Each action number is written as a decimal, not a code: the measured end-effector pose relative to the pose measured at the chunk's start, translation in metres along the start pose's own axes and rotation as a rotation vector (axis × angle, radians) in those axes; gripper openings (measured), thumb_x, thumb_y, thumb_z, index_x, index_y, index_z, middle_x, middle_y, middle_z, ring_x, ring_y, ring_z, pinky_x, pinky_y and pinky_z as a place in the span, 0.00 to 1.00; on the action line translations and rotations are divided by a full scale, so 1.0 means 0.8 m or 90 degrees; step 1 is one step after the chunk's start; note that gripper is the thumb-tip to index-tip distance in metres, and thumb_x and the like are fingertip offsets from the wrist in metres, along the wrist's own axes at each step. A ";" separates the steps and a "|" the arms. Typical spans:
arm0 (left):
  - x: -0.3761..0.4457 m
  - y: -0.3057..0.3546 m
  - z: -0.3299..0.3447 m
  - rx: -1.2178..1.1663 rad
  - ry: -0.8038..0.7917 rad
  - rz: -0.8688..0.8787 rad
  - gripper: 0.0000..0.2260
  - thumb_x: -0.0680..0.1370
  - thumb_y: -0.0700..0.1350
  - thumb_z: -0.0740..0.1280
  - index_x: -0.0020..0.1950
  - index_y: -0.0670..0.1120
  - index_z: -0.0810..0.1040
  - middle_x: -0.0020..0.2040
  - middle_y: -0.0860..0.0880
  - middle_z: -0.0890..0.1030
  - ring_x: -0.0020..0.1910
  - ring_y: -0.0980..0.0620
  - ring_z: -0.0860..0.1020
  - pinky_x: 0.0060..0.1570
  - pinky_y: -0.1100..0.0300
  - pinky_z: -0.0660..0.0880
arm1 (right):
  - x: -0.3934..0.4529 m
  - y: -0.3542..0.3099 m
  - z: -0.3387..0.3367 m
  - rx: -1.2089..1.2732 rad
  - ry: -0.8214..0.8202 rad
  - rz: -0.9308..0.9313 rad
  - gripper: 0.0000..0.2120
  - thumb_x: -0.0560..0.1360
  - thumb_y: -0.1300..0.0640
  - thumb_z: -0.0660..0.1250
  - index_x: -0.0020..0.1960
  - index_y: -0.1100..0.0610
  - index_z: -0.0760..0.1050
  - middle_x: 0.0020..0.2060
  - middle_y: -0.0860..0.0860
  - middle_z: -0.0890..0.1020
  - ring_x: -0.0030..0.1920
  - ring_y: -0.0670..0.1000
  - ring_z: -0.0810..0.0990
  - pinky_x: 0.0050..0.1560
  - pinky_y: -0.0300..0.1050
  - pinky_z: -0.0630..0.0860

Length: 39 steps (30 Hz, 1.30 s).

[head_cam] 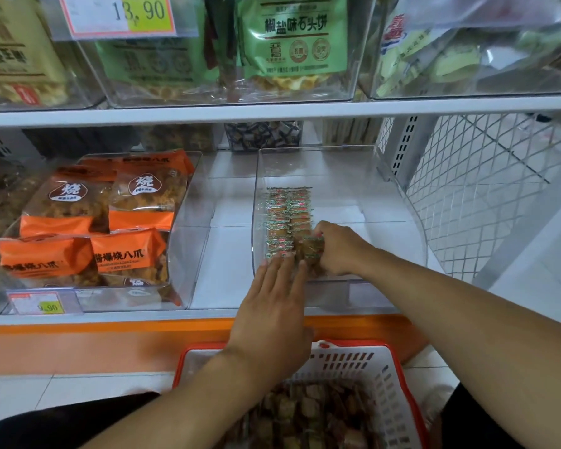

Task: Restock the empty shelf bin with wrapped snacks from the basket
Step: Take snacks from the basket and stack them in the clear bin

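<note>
A clear plastic shelf bin [399, 202] stands on the lower shelf. Two neat rows of small wrapped snacks [287, 213] line its left side. My right hand [340, 247] is inside the bin and grips a few wrapped snacks [311, 249] at the near end of the right row. My left hand [274, 306] reaches over the bin's front wall, its straight fingers pressing on the near end of the left row. Below, a white basket with a red rim [392, 377] holds several more wrapped snacks [308, 413].
Left of the bin stands another clear bin of orange snack bags [94, 222]. The upper shelf [272, 111] overhangs with bins of green bags [293, 37]. A white wire mesh panel [486, 189] closes the right side. An orange strip [78, 345] runs below the shelf edge.
</note>
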<state>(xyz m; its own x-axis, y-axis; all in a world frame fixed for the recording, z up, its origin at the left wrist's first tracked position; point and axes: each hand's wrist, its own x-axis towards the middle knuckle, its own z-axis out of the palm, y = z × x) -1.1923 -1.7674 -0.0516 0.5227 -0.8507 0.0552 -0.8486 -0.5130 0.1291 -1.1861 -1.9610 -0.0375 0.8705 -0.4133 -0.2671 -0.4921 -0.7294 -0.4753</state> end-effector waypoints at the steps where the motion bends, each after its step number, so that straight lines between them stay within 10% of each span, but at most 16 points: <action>1: 0.000 0.000 -0.001 0.003 -0.003 -0.002 0.41 0.81 0.58 0.61 0.83 0.45 0.39 0.83 0.43 0.40 0.81 0.46 0.36 0.77 0.52 0.31 | 0.004 -0.001 0.004 0.007 0.004 0.004 0.28 0.72 0.65 0.73 0.67 0.57 0.67 0.58 0.56 0.78 0.50 0.54 0.76 0.36 0.41 0.68; 9: 0.000 -0.002 -0.002 -0.004 0.013 -0.001 0.41 0.80 0.56 0.62 0.83 0.45 0.41 0.84 0.44 0.44 0.82 0.45 0.40 0.79 0.51 0.34 | 0.005 -0.009 0.006 0.009 -0.003 0.028 0.34 0.73 0.70 0.67 0.73 0.56 0.55 0.40 0.54 0.76 0.35 0.49 0.75 0.28 0.41 0.65; 17: 0.000 -0.001 0.000 -0.009 0.022 -0.005 0.40 0.80 0.55 0.63 0.83 0.45 0.42 0.84 0.44 0.47 0.82 0.45 0.43 0.78 0.51 0.34 | 0.002 -0.017 0.010 0.028 0.025 0.030 0.47 0.73 0.70 0.68 0.81 0.52 0.45 0.60 0.59 0.75 0.51 0.57 0.79 0.40 0.42 0.70; 21: 0.000 -0.001 0.000 0.007 0.017 -0.001 0.40 0.80 0.55 0.63 0.83 0.44 0.43 0.83 0.44 0.50 0.82 0.45 0.45 0.77 0.52 0.32 | 0.004 -0.015 0.011 -0.024 -0.023 0.070 0.46 0.76 0.68 0.64 0.81 0.54 0.35 0.53 0.57 0.80 0.42 0.52 0.78 0.39 0.43 0.74; 27: 0.002 -0.002 0.003 0.010 0.029 0.004 0.40 0.79 0.54 0.64 0.83 0.44 0.46 0.83 0.44 0.53 0.82 0.45 0.48 0.77 0.54 0.33 | 0.017 -0.014 0.016 0.046 -0.032 0.056 0.46 0.76 0.62 0.69 0.82 0.52 0.42 0.70 0.57 0.74 0.61 0.57 0.78 0.61 0.49 0.76; 33: -0.007 0.005 -0.030 0.033 0.082 0.008 0.34 0.76 0.44 0.68 0.80 0.42 0.60 0.81 0.40 0.57 0.82 0.40 0.46 0.80 0.50 0.44 | 0.005 -0.024 -0.002 -0.076 -0.043 -0.001 0.44 0.74 0.63 0.72 0.80 0.59 0.47 0.67 0.59 0.75 0.62 0.59 0.77 0.63 0.48 0.75; 36: -0.019 0.016 -0.043 0.087 0.183 0.049 0.17 0.72 0.41 0.70 0.61 0.45 0.81 0.65 0.42 0.77 0.69 0.39 0.70 0.65 0.48 0.68 | -0.020 -0.027 -0.021 -0.103 0.135 -0.083 0.36 0.72 0.64 0.73 0.76 0.56 0.63 0.63 0.56 0.78 0.60 0.58 0.78 0.55 0.43 0.72; 39: -0.039 0.023 -0.027 0.011 0.095 0.051 0.08 0.74 0.45 0.71 0.52 0.49 0.80 0.52 0.47 0.81 0.53 0.42 0.79 0.48 0.51 0.72 | -0.059 -0.028 -0.021 0.062 0.377 -0.244 0.16 0.72 0.65 0.69 0.57 0.52 0.76 0.48 0.47 0.79 0.46 0.45 0.78 0.46 0.38 0.74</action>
<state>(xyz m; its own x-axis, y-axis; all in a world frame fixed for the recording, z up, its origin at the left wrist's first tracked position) -1.2227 -1.7479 -0.0299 0.4587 -0.8631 0.2113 -0.8886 -0.4476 0.1008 -1.2161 -1.9347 -0.0002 0.8213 -0.3845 0.4215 -0.1248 -0.8420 -0.5249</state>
